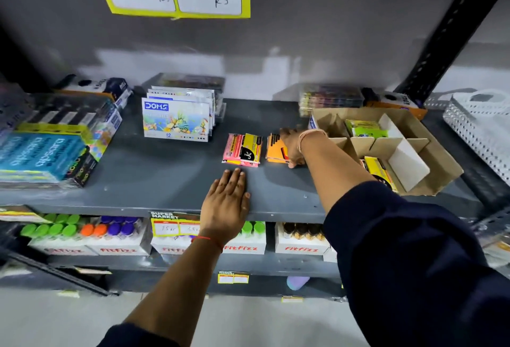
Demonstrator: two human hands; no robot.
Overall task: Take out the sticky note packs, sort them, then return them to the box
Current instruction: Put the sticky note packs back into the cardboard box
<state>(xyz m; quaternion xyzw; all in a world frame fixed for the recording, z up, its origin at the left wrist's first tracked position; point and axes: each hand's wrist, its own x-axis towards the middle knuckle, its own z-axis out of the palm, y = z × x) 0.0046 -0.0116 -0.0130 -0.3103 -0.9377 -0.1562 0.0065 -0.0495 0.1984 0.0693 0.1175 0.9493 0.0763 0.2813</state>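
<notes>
- Grey metal shelf (171, 178): carries every item listed below.
- Cardboard box (438, 164): open-topped, split by card dividers, at the shelf's right end; holds green packs (365, 128) in a rear compartment and a yellow pack (378, 170) in a front one.
- Left hand (227, 200): flat, palm down on the shelf's front edge, fingers extended and close together, holding nothing.
- Right hand (292, 148): fingers curled over the orange pack (276, 150), just left of the box.
- Pink pack (242, 150): plastic-wrapped stack with a yellow-and-black label, lying beside the orange one.
</notes>
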